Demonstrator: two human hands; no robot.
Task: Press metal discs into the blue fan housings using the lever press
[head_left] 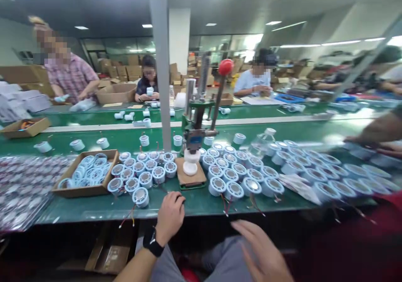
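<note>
My left hand (171, 214), with a black watch (153, 242) on its wrist, is at the bench's front edge. Its fingers are curled in, and what they hold, if anything, is hidden. Just beyond it stands a hand press (196, 135) with a red-knobbed lever (226, 67). Under the press's white head, a round white piece (190, 168) sits on a brown base pad (201, 177). My right hand (262, 248) hangs low in front of the bench, blurred, its fingers stretched out and nothing visible in them. Nearest to it are light-blue round motor-like units (234, 190) with thin wires.
More blue units (140, 197) stand left of the press, beside a cardboard box (84, 190) of blue rings. Wrapped parts (21, 190) cover the far left. A clear bottle (264, 144) and a white cloth (300, 185) lie right. Co-workers sit opposite; another person's arm (381, 127) reaches in at right.
</note>
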